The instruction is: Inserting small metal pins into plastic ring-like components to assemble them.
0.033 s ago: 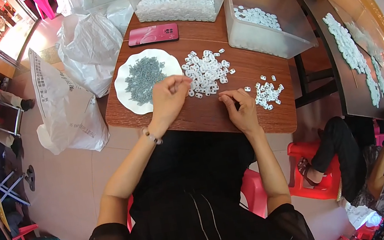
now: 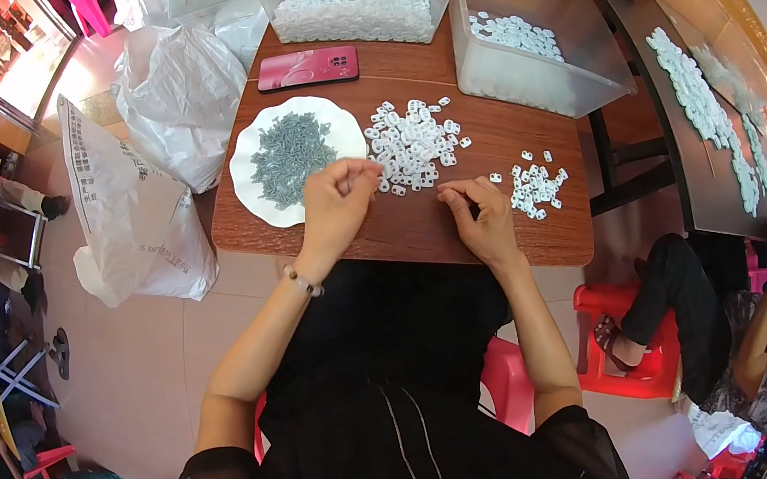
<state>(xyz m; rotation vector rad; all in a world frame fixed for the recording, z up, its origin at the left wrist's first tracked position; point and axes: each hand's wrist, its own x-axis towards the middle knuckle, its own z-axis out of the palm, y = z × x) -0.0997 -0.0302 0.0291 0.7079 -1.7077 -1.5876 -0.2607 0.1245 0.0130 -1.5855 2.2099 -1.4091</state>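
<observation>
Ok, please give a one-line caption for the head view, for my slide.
Left hand by a white plate of grey screws, right hand on the wooden table between piles of white plastic pieces.

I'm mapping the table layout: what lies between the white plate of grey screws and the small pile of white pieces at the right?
In the head view, the bigger heap of white plastic pieces lies between the white plate and the small pile, with both hands nearer the table's front edge.

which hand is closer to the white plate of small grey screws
Left. The left hand rests at the lower right rim of the white plate of grey screws. The right hand lies farther right on the table, apart from the plate.
</observation>
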